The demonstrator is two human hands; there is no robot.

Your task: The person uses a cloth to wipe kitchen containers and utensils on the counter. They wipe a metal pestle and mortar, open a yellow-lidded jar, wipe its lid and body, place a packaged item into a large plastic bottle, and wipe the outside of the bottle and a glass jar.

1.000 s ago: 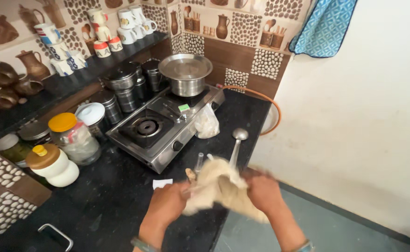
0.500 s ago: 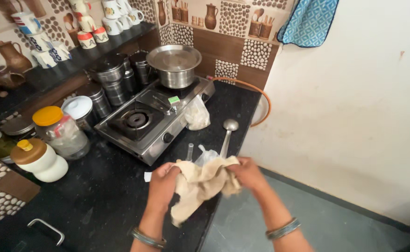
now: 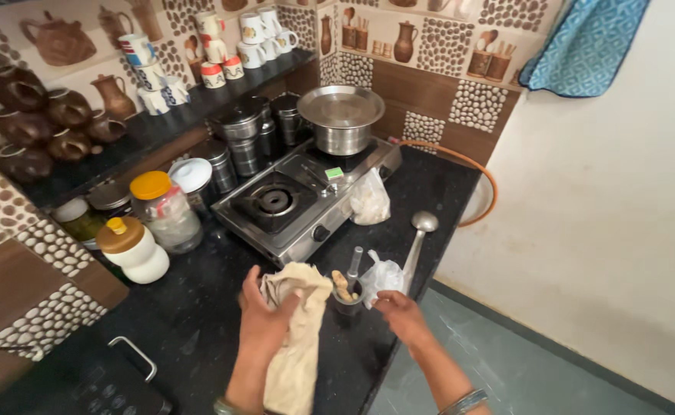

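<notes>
left hand is gripping a beige cloth, hanging lengthwise off the bench's front edge. right hand, fingers loosely curled and empty, is hovering just beside the small cup, nearer it.

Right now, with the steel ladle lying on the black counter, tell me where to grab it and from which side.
Probably best to take the long-handled steel ladle by the lower part of its thin handle, coming from above at the counter's front edge. Its bowl points away toward the stove, and the handle end lies near the right hand, beside the crumpled clear plastic bag.
</notes>
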